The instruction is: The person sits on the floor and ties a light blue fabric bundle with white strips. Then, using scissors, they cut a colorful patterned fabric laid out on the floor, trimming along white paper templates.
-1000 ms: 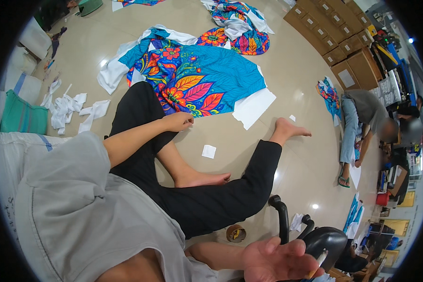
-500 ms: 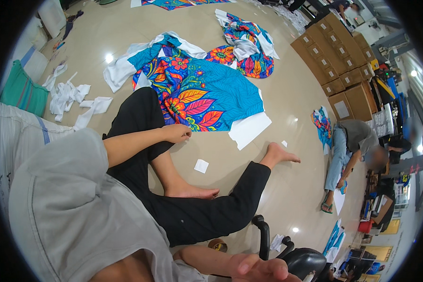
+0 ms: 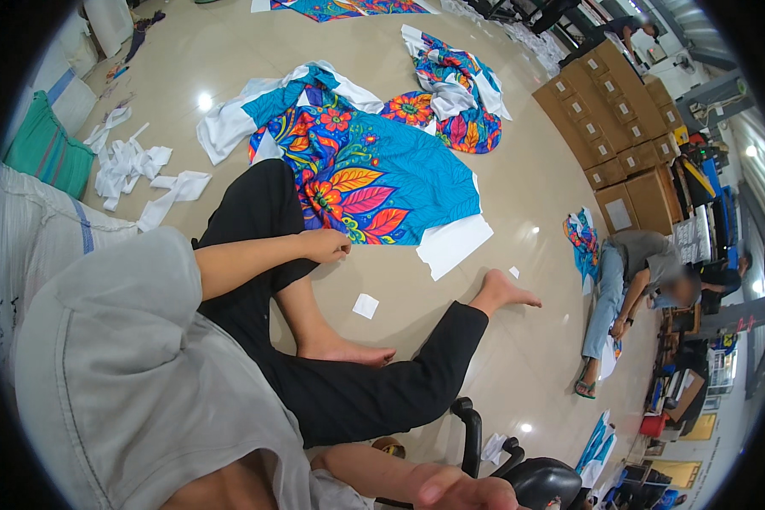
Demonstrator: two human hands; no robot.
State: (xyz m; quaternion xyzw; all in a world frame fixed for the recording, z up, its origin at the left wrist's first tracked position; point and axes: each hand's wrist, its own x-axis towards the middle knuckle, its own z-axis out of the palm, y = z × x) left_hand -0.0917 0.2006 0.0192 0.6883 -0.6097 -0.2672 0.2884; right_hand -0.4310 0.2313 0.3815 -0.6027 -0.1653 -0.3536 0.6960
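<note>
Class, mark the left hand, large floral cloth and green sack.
Left hand (image 3: 323, 246), head view: its back.
Large floral cloth (image 3: 387, 170), head view: printed middle.
Green sack (image 3: 49, 149), head view: striped side.

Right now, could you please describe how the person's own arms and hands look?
The left hand and right hand are without gloves, and no watch or band shows on either wrist. The left arm wears a loose, plain light-grey sleeve, ending above the bare forearm. The right hand is partly cut off by the lower edge.
</note>
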